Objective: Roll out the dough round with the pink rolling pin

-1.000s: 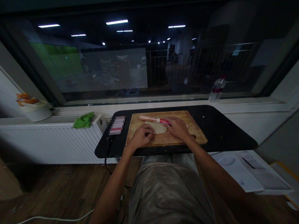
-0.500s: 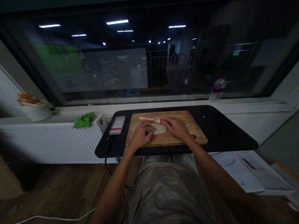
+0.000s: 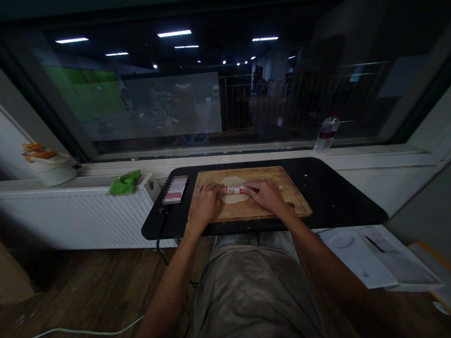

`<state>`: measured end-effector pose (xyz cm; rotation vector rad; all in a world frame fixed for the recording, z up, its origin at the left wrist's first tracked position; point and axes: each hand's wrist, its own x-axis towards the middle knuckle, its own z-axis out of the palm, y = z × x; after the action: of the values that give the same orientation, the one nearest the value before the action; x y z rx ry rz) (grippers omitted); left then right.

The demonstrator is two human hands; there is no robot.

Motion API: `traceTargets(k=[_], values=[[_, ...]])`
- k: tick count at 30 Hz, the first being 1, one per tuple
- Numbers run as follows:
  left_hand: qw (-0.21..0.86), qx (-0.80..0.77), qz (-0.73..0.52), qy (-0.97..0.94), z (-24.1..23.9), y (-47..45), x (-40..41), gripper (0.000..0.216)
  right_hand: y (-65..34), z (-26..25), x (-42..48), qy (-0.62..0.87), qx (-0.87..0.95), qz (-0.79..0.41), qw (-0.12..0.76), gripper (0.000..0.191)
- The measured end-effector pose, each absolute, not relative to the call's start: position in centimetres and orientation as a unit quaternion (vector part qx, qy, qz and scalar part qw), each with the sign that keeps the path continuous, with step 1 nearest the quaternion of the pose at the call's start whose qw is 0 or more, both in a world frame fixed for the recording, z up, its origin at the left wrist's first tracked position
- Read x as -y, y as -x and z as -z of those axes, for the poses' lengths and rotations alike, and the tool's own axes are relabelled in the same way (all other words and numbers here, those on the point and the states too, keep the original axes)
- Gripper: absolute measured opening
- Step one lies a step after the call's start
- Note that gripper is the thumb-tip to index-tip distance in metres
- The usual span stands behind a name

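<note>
A short rolling pin (image 3: 235, 189) with a red-and-white label lies across a flat, roundish sheet of pale dough (image 3: 232, 198). The dough rests on a wooden cutting board (image 3: 295, 204). My left hand (image 3: 209, 197) is closed over the pin's left end, and my right hand (image 3: 265, 192) over its right end. Both hands hide the ends of the pin, so only its middle shows. Dough is visible in front of and behind the pin.
The board sits on a black table (image 3: 334, 194) by the window. A phone (image 3: 176, 190) lies at the left. A water bottle (image 3: 327, 133) stands on the sill. On the radiator are a green cloth (image 3: 125, 183) and a white pot (image 3: 52, 169). Papers (image 3: 366, 256) lie lower right.
The rolling pin has come nearer to me and turned from slanted to nearly level across the dough. My left hand has shifted left and onto its left end.
</note>
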<state>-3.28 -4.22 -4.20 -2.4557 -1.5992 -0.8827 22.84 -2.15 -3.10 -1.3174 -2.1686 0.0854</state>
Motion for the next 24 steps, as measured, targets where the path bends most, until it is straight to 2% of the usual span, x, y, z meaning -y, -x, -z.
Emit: traceTargets(k=[13,19,24], values=[[0.014,0.502,0.296,0.812,3.8,4.2,6.8,0.036,-22.3,3.0,4.4,0.481,0.822,-0.055,0.301,0.025],[0.012,0.484,0.303,0.821,4.3,4.6,7.9,0.049,-22.3,3.0,5.2,0.46,0.829,-0.063,0.313,0.024],[-0.002,0.471,0.32,0.822,4.7,4.8,7.9,0.048,-22.3,3.3,5.2,0.451,0.828,-0.082,0.323,0.023]])
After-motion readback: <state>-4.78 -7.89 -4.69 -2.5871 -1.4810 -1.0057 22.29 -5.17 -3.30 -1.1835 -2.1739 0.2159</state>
